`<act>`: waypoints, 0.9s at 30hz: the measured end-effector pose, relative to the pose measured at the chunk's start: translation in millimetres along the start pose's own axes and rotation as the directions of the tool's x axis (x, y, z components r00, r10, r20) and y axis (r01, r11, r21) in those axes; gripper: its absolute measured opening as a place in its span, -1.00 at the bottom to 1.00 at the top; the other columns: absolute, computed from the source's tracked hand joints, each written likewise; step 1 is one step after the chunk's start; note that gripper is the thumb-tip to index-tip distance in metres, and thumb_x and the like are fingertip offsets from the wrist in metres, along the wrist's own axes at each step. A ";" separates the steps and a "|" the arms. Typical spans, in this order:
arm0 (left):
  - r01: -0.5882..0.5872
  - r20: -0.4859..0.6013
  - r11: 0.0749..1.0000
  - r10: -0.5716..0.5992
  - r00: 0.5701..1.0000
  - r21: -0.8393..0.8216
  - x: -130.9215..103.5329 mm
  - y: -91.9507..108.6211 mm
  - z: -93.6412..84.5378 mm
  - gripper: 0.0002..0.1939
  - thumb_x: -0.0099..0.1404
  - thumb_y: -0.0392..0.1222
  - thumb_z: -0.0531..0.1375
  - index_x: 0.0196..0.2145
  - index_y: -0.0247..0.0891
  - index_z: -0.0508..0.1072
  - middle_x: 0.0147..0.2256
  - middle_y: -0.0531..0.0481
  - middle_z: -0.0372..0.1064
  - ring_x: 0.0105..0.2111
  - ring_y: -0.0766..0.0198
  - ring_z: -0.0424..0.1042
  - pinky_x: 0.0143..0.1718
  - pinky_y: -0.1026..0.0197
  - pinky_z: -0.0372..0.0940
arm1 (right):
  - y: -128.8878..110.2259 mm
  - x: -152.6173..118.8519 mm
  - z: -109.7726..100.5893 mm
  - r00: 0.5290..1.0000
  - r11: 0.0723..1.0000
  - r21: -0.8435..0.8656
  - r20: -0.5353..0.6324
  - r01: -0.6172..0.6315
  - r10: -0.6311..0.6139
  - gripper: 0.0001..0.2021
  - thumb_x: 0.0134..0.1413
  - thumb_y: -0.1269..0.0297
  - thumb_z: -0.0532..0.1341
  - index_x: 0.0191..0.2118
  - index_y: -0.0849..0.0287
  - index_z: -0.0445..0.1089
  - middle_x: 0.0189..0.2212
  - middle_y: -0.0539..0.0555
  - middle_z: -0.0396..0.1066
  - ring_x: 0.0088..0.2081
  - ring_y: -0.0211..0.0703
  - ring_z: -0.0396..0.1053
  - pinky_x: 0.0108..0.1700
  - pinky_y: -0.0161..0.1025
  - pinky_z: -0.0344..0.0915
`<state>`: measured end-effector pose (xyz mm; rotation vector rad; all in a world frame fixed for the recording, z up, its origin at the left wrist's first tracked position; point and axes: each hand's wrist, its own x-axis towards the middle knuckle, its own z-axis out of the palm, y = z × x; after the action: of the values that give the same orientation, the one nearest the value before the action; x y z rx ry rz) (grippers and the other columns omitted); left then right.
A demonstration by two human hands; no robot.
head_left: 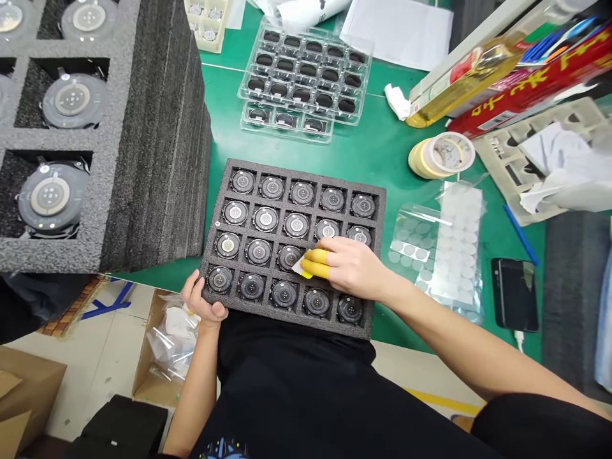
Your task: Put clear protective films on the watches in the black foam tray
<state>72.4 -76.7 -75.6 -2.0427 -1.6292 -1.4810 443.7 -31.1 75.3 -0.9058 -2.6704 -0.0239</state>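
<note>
A black foam tray (243,262) holds rows of round watch bodies, backs up, one per pocket. My left hand (204,301) grips its near left corner, fingers along the side and thumb at the front edge. Yellow finger cots cover fingertips of my right hand (351,264), which reaches over the tray's right half. Pinched in those fingers is a small white piece (299,264), held against a watch body (288,257) in the third row. What the white piece is made of I cannot tell. Part of that row is hidden under my right hand.
A tall stack of foam trays (157,140) rises at the left. Clear plastic trays (306,76) with black discs lie behind. To the right are tape rolls (442,155), sheets of round stickers (459,242), a phone (515,294) on a cable and a bottle (459,80).
</note>
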 end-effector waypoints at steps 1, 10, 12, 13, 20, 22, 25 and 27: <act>0.002 -0.001 1.000 -0.002 1.000 0.001 0.0 -0.1 0.2 -0.35 0.56 0.35 -0.09 0.20 -0.24 0.36 0.10 -0.37 0.44 0.07 -0.15 0.52 0.08 -0.19 0.44 | 0.5 0.5 1.2 1.000 1.000 -0.010 -0.016 -0.013 0.013 -0.71 0.55 0.48 0.12 -0.09 0.10 0.60 -0.18 0.06 0.65 -0.17 -0.11 0.32 -0.22 -0.17 0.25; 0.000 0.047 1.000 0.002 0.999 -0.029 3.4 0.8 -3.1 -0.34 0.55 0.30 -0.08 0.24 -0.29 0.33 0.15 -0.42 0.41 0.13 -0.21 0.47 0.15 -0.25 0.38 | 0.1 0.9 2.3 0.997 0.999 0.054 0.079 -0.006 0.001 -0.72 0.54 0.48 0.13 -0.11 0.09 0.59 -0.26 0.06 0.61 -0.18 -0.10 0.31 -0.25 -0.14 0.19; -0.004 0.092 0.999 0.008 0.996 -0.046 8.6 2.1 -8.7 -0.36 0.54 0.27 -0.03 0.27 -0.29 0.33 0.18 -0.42 0.40 0.15 -0.21 0.48 0.18 -0.26 0.37 | -0.6 1.5 4.4 0.998 0.999 0.035 0.040 -0.041 0.040 -0.72 0.55 0.46 0.13 -0.07 0.08 0.60 -0.24 0.07 0.62 -0.18 -0.10 0.31 -0.26 -0.14 0.19; -0.005 0.121 0.998 0.012 0.993 -0.060 11.9 3.0 -12.4 -0.37 0.54 0.25 -0.01 0.28 -0.29 0.31 0.19 -0.41 0.40 0.17 -0.20 0.47 0.19 -0.25 0.37 | -1.3 2.0 5.5 0.998 0.998 0.022 0.023 -0.051 0.051 -0.73 0.54 0.46 0.15 -0.08 0.09 0.60 -0.24 0.07 0.62 -0.19 -0.09 0.31 -0.26 -0.14 0.19; -0.122 0.197 0.985 0.145 0.970 -0.124 43.3 21.3 -36.9 -0.43 0.55 0.24 0.04 0.30 -0.17 0.29 0.18 -0.34 0.38 0.18 -0.18 0.48 0.19 -0.27 0.42 | -7.2 -12.1 -2.1 0.995 0.981 0.179 -0.042 -0.081 0.089 -0.72 0.52 0.49 0.14 -0.09 0.10 0.61 -0.27 0.08 0.60 -0.24 -0.12 0.40 -0.28 -0.17 0.26; -0.181 0.212 0.970 0.213 0.954 -0.160 56.2 32.4 -38.3 -0.46 0.55 0.24 0.05 0.27 -0.14 0.34 0.15 -0.32 0.39 0.17 -0.19 0.49 0.17 -0.27 0.45 | -12.1 -26.6 -4.6 0.943 0.914 0.310 -0.125 -0.260 0.310 -0.75 0.52 0.44 0.16 -0.01 0.06 0.60 -0.23 0.08 0.63 -0.26 -0.14 0.46 -0.27 -0.19 0.35; -0.243 0.252 0.938 0.305 0.918 -0.248 76.9 50.4 -32.6 -0.51 0.57 0.21 0.04 0.24 -0.11 0.42 0.14 -0.29 0.43 0.15 -0.16 0.52 0.16 -0.24 0.47 | -23.4 -49.6 -5.6 0.747 0.715 0.462 -0.153 -0.524 0.647 -0.89 0.51 0.29 0.27 -0.03 0.05 0.58 -0.26 0.06 0.63 -0.35 -0.15 0.48 -0.32 -0.19 0.39; -0.262 0.305 0.917 0.353 0.885 -0.300 88.5 60.1 -24.7 -0.50 0.59 0.21 0.02 0.22 -0.11 0.45 0.14 -0.29 0.47 0.16 -0.16 0.54 0.17 -0.23 0.47 | -30.9 -60.0 -5.3 0.656 0.626 0.483 -0.132 -0.612 0.743 -0.90 0.51 0.23 0.29 -0.07 0.06 0.57 -0.27 0.06 0.63 -0.37 -0.15 0.48 -0.33 -0.18 0.39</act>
<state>99.8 -57.5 29.0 -2.6923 -1.1681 -1.3174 471.7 -91.8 64.8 -1.5580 -1.7622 0.4946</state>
